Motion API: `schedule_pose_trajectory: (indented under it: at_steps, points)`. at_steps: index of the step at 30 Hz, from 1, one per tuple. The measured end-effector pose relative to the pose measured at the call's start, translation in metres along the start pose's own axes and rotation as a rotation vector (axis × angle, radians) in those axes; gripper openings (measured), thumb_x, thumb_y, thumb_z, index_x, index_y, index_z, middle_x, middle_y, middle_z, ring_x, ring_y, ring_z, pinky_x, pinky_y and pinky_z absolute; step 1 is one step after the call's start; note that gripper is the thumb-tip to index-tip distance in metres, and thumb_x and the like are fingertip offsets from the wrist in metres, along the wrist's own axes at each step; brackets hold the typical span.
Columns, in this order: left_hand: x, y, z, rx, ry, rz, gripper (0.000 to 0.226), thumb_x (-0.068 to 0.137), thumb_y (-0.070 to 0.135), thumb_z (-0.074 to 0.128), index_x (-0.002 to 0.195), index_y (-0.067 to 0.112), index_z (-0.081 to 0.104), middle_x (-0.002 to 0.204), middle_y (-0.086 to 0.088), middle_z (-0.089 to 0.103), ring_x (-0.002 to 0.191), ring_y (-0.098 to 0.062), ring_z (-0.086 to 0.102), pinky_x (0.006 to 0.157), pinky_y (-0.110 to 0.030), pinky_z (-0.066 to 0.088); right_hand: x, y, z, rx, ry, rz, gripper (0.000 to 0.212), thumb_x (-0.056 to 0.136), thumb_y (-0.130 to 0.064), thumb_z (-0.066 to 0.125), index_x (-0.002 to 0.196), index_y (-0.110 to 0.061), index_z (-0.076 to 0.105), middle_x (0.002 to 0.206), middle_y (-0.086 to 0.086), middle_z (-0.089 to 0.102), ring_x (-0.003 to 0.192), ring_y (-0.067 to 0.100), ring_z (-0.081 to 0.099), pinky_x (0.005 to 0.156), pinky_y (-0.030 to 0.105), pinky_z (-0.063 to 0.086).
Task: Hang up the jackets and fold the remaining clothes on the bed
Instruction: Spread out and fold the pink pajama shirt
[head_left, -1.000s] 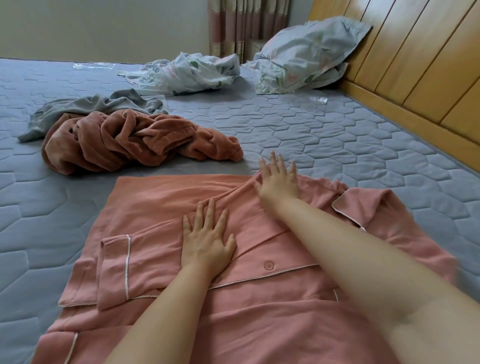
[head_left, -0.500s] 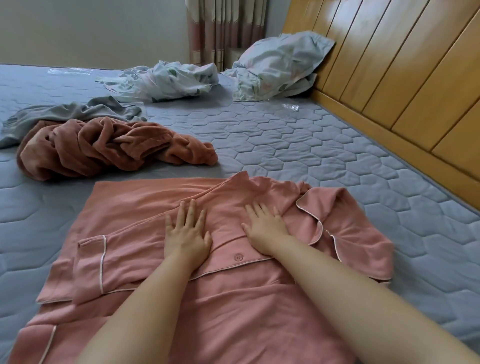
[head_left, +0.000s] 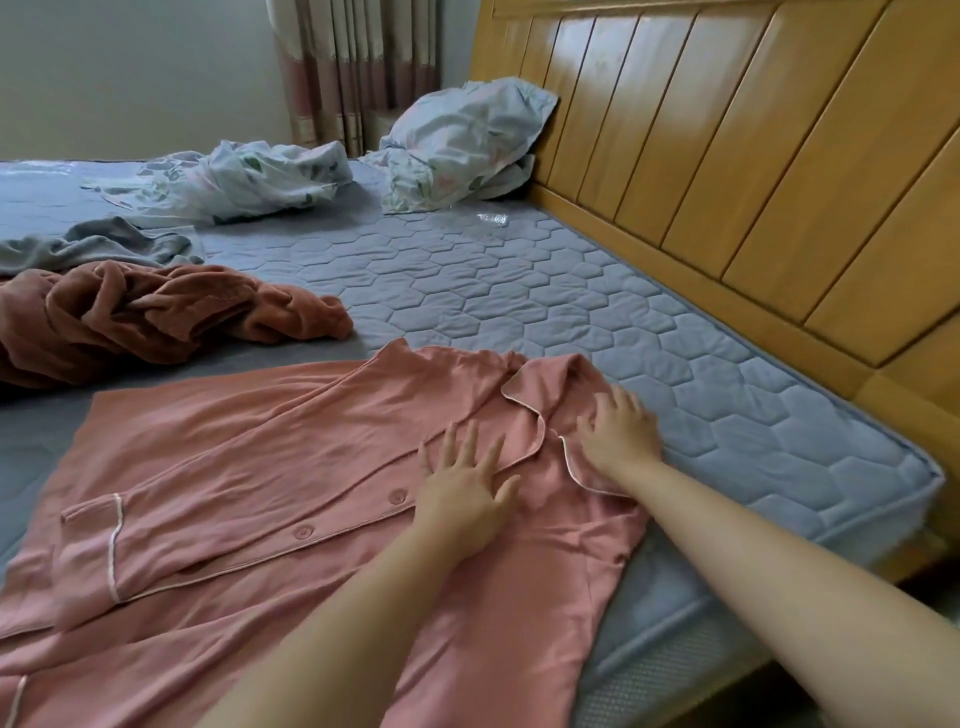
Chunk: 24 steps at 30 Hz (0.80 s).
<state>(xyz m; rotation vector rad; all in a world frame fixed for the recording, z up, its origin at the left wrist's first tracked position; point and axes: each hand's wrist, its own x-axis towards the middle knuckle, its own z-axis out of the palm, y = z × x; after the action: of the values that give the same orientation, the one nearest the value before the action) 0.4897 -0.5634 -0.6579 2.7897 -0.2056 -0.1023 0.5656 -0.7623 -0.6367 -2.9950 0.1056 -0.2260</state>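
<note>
A pink button-up pyjama shirt (head_left: 249, 467) with white piping lies spread flat on the grey quilted mattress (head_left: 545, 301). My left hand (head_left: 465, 480) presses flat on the shirt's front near the top button, fingers straight and spread. My right hand (head_left: 618, 428) rests on the collar area at the shirt's right end, fingers slightly bent and blurred. A crumpled rust-brown fleece garment (head_left: 145, 312) lies behind the shirt at the left, with a grey garment (head_left: 98, 247) just beyond it.
A wooden headboard (head_left: 727, 156) runs along the right side. A pale floral pillow (head_left: 462, 140) leans against it, and a bunched floral sheet (head_left: 234, 179) lies at the far left. The mattress corner (head_left: 924, 478) is close to my right arm. Curtains (head_left: 358, 67) hang behind.
Both hands have slid right along the shirt towards the collar. My right hand left the chest panel and now lies on the collar. The view has turned to the right.
</note>
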Motion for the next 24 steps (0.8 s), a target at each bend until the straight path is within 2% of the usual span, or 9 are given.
schedule_pose_trajectory:
  at_steps: [2, 5, 9, 12, 16, 18, 19, 21, 24]
  points:
    - [-0.004, 0.009, 0.010, 0.011, -0.018, 0.018, 0.064, 0.096, 0.059, 0.026, 0.152, 0.037, 0.006, 0.161, 0.001, -0.008, 0.146, -0.021, -0.018, 0.116, -0.053, -0.010, 0.000, 0.027, -0.007, 0.144, -0.023, 0.194, 0.050, 0.094, -0.034, 0.047, 0.131, -0.001, 0.047, 0.138, 0.021, 0.045, 0.129, 0.036, 0.041, 0.105, 0.043, 0.032]
    - [-0.008, 0.008, 0.024, 0.060, -0.042, 0.016, 0.065, 0.095, 0.061, 0.024, 0.152, 0.037, 0.003, 0.161, 0.001, -0.007, 0.147, -0.022, -0.014, 0.117, -0.052, -0.008, 0.002, 0.057, -0.006, 0.510, -0.112, 0.430, 0.060, 0.092, -0.036, 0.056, 0.134, 0.006, 0.045, 0.138, 0.025, 0.048, 0.128, 0.036, 0.046, 0.103, 0.038, 0.036]
    - [-0.013, 0.004, 0.036, 0.100, -0.010, 0.035, 0.064, 0.096, 0.058, 0.025, 0.151, 0.039, 0.001, 0.161, 0.001, -0.006, 0.148, -0.022, -0.012, 0.117, -0.049, -0.006, -0.007, 0.062, 0.003, 1.054, -0.140, 0.504, 0.029, 0.090, -0.025, 0.063, 0.101, 0.001, 0.068, 0.108, 0.018, 0.068, 0.090, 0.023, 0.062, 0.083, 0.033, 0.048]
    - [-0.012, 0.004, 0.036, 0.117, -0.032, 0.053, 0.062, 0.096, 0.057, 0.025, 0.151, 0.040, 0.003, 0.161, 0.003, -0.007, 0.147, -0.023, -0.012, 0.116, -0.050, -0.007, -0.014, 0.057, 0.009, 1.305, -0.197, 0.573, 0.022, 0.084, -0.013, 0.070, 0.101, 0.001, 0.066, 0.098, 0.013, 0.068, 0.079, 0.021, 0.063, 0.084, 0.036, 0.051]
    - [-0.011, 0.004, 0.028, 0.079, -0.096, 0.082, 0.063, 0.096, 0.054, 0.031, 0.152, 0.037, 0.007, 0.161, 0.006, -0.006, 0.148, -0.021, -0.011, 0.117, -0.048, -0.007, -0.017, 0.048, 0.010, 1.213, -0.145, 0.571, 0.033, 0.079, 0.000, 0.071, 0.111, 0.002, 0.064, 0.100, 0.015, 0.067, 0.085, 0.024, 0.062, 0.081, 0.037, 0.052]
    - [-0.012, 0.002, 0.021, -0.005, -0.111, 0.081, 0.064, 0.096, 0.046, 0.039, 0.152, 0.034, 0.011, 0.161, 0.006, -0.001, 0.148, -0.019, -0.006, 0.118, -0.044, -0.004, -0.021, 0.037, -0.001, 1.022, -0.042, 0.518, 0.017, 0.080, -0.001, 0.066, 0.097, 0.000, 0.067, 0.095, 0.013, 0.067, 0.084, 0.021, 0.059, 0.075, 0.033, 0.049]
    - [-0.012, 0.000, 0.018, -0.058, -0.108, 0.076, 0.065, 0.096, 0.041, 0.043, 0.152, 0.031, 0.013, 0.161, 0.006, 0.002, 0.148, -0.018, -0.003, 0.118, -0.041, -0.002, -0.023, 0.029, -0.008, 0.914, 0.006, 0.460, 0.003, 0.082, -0.002, 0.062, 0.083, -0.003, 0.064, 0.089, 0.014, 0.064, 0.081, 0.021, 0.056, 0.071, 0.032, 0.044]
    - [-0.016, -0.005, 0.010, -0.224, -0.087, 0.055, 0.066, 0.093, 0.030, 0.052, 0.152, 0.025, 0.021, 0.160, 0.002, 0.012, 0.148, -0.016, 0.006, 0.117, -0.034, 0.005, -0.029, 0.012, -0.024, 0.707, 0.105, 0.288, 0.024, 0.084, 0.000, 0.054, 0.063, -0.010, 0.047, 0.078, 0.018, 0.057, 0.077, 0.028, 0.053, 0.067, 0.031, 0.035]
    - [-0.021, -0.015, -0.004, -0.607, -0.020, -0.056, 0.051, 0.092, 0.014, 0.055, 0.142, 0.015, 0.043, 0.146, -0.004, 0.044, 0.134, -0.019, 0.041, 0.106, -0.023, 0.029, -0.050, -0.025, -0.050, 0.574, 0.161, 0.021, 0.020, 0.084, 0.000, 0.050, 0.070, -0.012, 0.045, 0.078, 0.020, 0.059, 0.078, 0.038, 0.055, 0.065, 0.032, 0.032]
